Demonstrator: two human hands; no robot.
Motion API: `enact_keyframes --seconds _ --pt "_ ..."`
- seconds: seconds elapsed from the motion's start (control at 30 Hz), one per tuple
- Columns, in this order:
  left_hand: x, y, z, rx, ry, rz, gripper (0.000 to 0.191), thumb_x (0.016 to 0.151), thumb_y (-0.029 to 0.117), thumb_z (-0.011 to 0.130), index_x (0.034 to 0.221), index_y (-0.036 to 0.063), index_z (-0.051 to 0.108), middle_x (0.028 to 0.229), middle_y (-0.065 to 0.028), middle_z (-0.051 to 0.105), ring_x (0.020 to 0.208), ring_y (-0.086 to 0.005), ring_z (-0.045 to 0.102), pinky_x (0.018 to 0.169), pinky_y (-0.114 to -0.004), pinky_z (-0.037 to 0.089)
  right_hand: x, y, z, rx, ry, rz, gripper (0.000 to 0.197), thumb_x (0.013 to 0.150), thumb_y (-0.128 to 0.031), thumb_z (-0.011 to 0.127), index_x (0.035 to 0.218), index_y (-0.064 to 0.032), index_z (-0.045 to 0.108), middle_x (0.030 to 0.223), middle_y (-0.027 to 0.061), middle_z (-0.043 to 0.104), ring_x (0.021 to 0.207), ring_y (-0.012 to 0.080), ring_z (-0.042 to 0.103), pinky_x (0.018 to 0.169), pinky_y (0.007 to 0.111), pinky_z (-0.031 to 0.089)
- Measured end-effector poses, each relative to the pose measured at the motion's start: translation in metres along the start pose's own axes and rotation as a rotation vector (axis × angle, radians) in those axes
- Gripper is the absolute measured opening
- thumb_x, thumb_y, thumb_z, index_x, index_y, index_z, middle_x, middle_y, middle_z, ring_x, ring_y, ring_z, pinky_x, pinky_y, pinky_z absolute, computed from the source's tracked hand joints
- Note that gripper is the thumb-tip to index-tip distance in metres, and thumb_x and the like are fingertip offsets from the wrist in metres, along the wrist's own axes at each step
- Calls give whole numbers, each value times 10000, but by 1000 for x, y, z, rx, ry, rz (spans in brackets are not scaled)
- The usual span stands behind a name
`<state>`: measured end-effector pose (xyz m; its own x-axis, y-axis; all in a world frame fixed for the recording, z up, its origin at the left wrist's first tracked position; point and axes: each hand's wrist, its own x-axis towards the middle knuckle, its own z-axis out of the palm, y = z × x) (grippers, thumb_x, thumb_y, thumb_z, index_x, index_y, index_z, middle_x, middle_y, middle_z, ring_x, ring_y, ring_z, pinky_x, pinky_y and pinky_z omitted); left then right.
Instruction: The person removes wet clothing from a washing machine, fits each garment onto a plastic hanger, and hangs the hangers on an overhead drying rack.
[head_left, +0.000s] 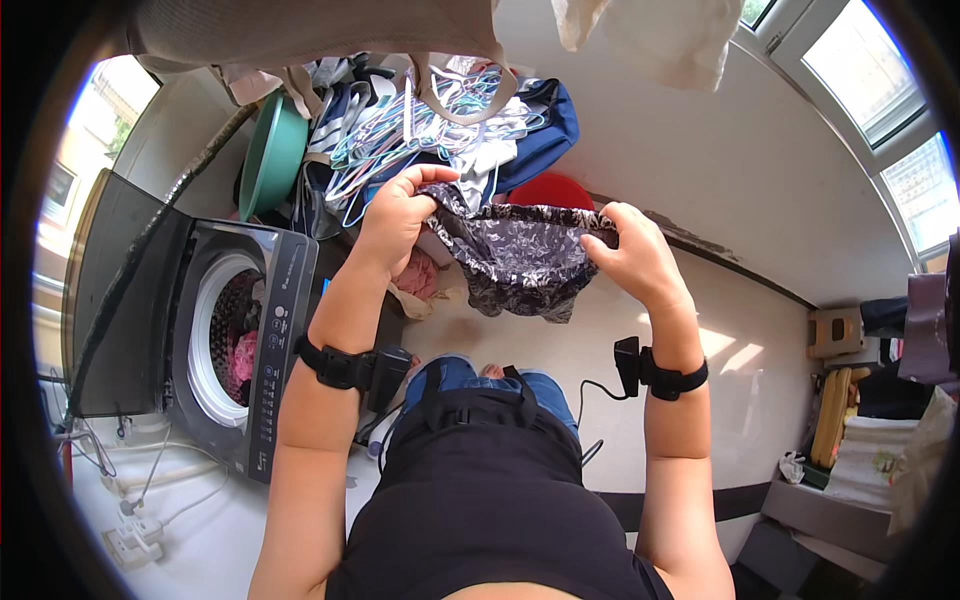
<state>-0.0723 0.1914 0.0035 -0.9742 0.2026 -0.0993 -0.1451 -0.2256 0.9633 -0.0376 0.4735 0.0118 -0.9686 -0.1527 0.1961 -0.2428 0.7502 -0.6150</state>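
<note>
A dark patterned garment with an elastic waistband (525, 255) is stretched between my two hands, its waist opening facing up. My left hand (401, 214) grips one end of the band between thumb and fingers. The other end is pinched in my right hand (634, 251). Just beyond the garment lies a tangled pile of wire clothes hangers (435, 127) on top of clothes and a blue fabric bag (551, 131). A red basin (551, 193) shows partly behind the waistband.
At the left stands a top-loading washing machine (289, 300), lid up, with pink and dark laundry in its drum. A green basin (277, 161) leans behind it. Clothes (322, 30) hang overhead. Pink cloth (416, 276) lies low by the machine. A shelf with folded textiles (870, 450) is at right.
</note>
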Motion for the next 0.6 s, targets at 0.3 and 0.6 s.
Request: enact_keyframes --seconds 0.3,0.6 --pt "-12 -7 2 1242 -86 429 356 714 -94 455 996 64 604 953 -122 504 939 -294 509 839 -354 424 2 22 -15 -478 166 350 282 787 -347 629 726 -72 640 720 116 634 732 309 616 633 403 479" --pt "-5 10 -23 1489 259 312 185 755 104 566 928 53 608 818 -106 596 828 -295 587 734 -365 485 -3 29 -19 -535 159 296 176 806 -274 619 820 -99 635 811 81 628 763 284 618 658 389 488"
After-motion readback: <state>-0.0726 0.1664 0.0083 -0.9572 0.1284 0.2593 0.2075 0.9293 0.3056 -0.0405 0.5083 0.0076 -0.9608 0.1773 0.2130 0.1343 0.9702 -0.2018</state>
